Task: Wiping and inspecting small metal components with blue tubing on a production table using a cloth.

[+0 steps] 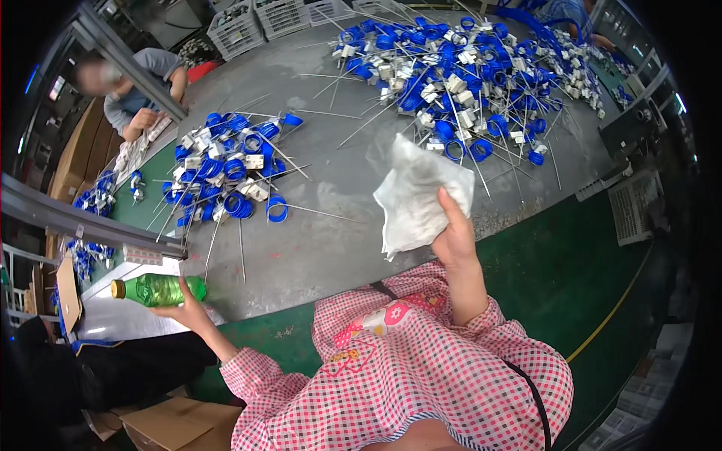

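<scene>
My left hand (186, 310) is wrapped round a green plastic bottle (154, 289) with a yellow cap, tilted onto its side over the table's near left edge. A crumpled white cloth (421, 197), greyish in its middle, is gripped in my right hand (456, 234), thumb on top. The cloth hangs above the front of the grey table (323, 248). Between my hands and further back lies a pile of blue coiled parts (235, 169) with white blocks and thin metal rods. A much larger heap of the same parts (466, 90) lies beyond the cloth.
A co-worker (139, 90) sits at the far left behind a metal post (124, 56); another person (568, 15) is at the far right. White crates (235, 28) stand at the back. A cardboard box (180, 422) is at lower left. Thin rods stick out from both piles.
</scene>
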Available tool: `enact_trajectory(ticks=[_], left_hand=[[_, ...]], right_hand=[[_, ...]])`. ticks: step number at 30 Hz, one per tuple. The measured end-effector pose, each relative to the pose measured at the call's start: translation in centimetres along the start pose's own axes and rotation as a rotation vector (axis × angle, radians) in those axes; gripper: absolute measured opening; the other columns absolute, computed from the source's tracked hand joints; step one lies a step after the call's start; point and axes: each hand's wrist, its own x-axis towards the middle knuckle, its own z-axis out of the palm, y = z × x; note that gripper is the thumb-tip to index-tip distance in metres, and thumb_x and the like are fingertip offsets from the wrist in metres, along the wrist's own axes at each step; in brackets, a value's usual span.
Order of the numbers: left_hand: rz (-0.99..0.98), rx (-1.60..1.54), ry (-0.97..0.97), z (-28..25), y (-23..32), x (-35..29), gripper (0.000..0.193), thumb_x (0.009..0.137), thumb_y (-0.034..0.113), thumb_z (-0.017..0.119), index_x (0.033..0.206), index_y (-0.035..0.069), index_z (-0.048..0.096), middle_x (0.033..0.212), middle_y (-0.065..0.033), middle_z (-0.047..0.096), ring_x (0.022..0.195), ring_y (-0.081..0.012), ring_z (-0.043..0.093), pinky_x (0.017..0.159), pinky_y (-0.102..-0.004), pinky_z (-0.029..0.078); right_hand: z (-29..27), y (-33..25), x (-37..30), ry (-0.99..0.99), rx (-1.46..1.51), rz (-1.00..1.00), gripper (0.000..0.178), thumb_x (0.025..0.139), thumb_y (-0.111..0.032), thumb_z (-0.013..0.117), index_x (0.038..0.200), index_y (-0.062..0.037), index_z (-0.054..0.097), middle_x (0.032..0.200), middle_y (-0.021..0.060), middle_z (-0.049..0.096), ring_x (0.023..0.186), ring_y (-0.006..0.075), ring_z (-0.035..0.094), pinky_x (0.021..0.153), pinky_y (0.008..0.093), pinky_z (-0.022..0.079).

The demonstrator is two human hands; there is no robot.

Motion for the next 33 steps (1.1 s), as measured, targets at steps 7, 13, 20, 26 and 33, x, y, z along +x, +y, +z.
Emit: enact_trajectory(ticks=[7, 13, 20, 26, 33], left_hand=[[0.048, 0.038, -0.045, 0.0, 2.3, 0.1, 0.065, 0.067, 0.020, 0.070, 0.115, -0.003, 0.033, 0.108, -0.0160, 0.043, 0.096, -0.0238, 0.047, 0.083, -0.0341, 0.037], [0.309, -0.200, -0.379, -1.9, 9.2, -0.4, 0.066, 0.061, 0.011, 0.072, 0.115, -0.001, 0.035, 0.102, -0.0135, 0.051, 0.091, -0.0213, 0.053, 0.078, -0.0309, 0.043], [0.689, -0.126, -0.754, 0.7, 15.1, -1.5, 0.072, 0.053, 0.004, 0.070, 0.118, 0.003, 0.038, 0.100, -0.0167, 0.052, 0.088, -0.0306, 0.055, 0.074, -0.0339, 0.045], [0.883, -0.088, -0.954, 2.3, 17.8, -3.3, 0.075, 0.048, 0.007, 0.069, 0.117, 0.007, 0.041, 0.097, -0.0132, 0.052, 0.080, -0.0299, 0.054, 0.067, -0.0361, 0.045], [1.082, 0.032, -0.975, 2.6, 19.8, -3.3, 0.079, 0.043, 0.009, 0.071, 0.118, 0.010, 0.042, 0.095, -0.0077, 0.050, 0.082, -0.0235, 0.052, 0.067, -0.0327, 0.044]], right_hand=[[1.0, -0.8, 0.3, -0.037, 0.083, 0.020, 0.044, 0.089, -0.027, 0.033, 0.123, 0.0004, 0.030, 0.123, 0.0141, 0.039, 0.114, 0.0277, 0.037, 0.096, 0.0409, 0.028], [2.5, -0.4, 0.3, -0.170, 0.268, 0.087, 0.048, 0.089, -0.032, 0.029, 0.124, 0.0008, 0.028, 0.125, 0.0149, 0.037, 0.116, 0.0299, 0.035, 0.097, 0.0428, 0.026], [4.4, -0.2, -0.9, -0.218, 0.315, 0.023, 0.049, 0.089, -0.033, 0.030, 0.126, -0.0007, 0.024, 0.127, 0.0147, 0.034, 0.117, 0.0290, 0.033, 0.097, 0.0435, 0.027], [4.3, -0.6, -1.7, -0.215, 0.290, -0.013, 0.049, 0.089, -0.032, 0.029, 0.126, -0.0006, 0.023, 0.126, 0.0147, 0.034, 0.117, 0.0281, 0.033, 0.097, 0.0431, 0.027], [4.0, -1.0, -2.4, -0.191, 0.254, -0.058, 0.049, 0.089, -0.031, 0.030, 0.126, -0.0001, 0.023, 0.126, 0.0145, 0.034, 0.117, 0.0277, 0.034, 0.097, 0.0420, 0.028]])
